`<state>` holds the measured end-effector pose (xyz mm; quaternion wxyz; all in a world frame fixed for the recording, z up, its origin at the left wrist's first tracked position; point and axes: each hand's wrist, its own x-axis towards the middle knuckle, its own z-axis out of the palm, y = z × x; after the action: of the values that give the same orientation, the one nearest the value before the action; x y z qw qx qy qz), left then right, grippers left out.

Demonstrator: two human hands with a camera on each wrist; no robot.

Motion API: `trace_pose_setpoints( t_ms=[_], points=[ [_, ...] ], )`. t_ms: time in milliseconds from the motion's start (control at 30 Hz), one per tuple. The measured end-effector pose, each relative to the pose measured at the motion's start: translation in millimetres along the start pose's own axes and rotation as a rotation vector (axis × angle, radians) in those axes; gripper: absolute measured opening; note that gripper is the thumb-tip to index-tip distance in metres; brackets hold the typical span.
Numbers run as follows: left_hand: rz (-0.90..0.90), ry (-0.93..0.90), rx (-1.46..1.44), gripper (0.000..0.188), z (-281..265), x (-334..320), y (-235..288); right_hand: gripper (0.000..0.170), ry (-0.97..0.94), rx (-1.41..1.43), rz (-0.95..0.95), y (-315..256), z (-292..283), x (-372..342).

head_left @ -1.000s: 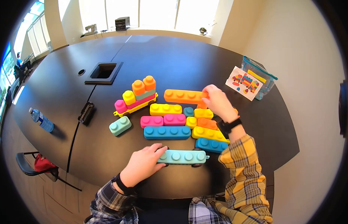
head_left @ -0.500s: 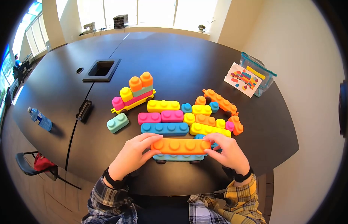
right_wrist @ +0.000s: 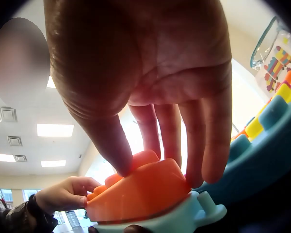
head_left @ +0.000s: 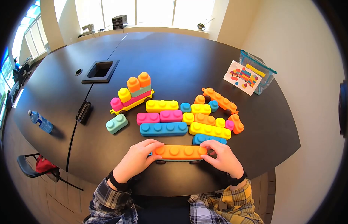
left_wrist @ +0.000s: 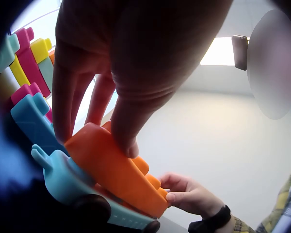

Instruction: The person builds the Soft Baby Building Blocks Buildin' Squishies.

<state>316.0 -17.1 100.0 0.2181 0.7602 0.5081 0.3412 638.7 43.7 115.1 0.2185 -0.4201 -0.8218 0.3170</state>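
A long orange block with a row of studs lies over the light-blue wheeled base at the table's near side. The left hand pinches its left end between thumb and fingers, and the right hand pinches its right end. From the left wrist view, the orange block sits slightly askew on the light-blue base, with a narrow gap between them. In the right wrist view the block rests close against the base, whose hitch sticks out beyond it.
Beyond the hands lie a long blue block, a yellow block and several others. A built wagon stands left, an orange wheeled base right. A picture card leans on a clear bag; a bottle stands far left.
The right hand has brought the orange block from the far side to the near base. The left hand left the base and took the block's other end; both lowered it onto the base.
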Motion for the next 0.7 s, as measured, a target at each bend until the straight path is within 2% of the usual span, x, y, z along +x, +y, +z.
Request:
trace_pose_setpoints(
  t_ms=[267,700],
  points=[
    [-0.051,-0.037,0.006,0.036,-3.1,-1.0,1.4,0.034,0.021,-0.081,-0.090,6.0,8.2,-0.2],
    [-0.108,-0.042,0.010,0.034,0.2,-5.5,-9.8,0.031,0.012,-0.025,-0.070,2.2,13.6,7.3]
  ],
)
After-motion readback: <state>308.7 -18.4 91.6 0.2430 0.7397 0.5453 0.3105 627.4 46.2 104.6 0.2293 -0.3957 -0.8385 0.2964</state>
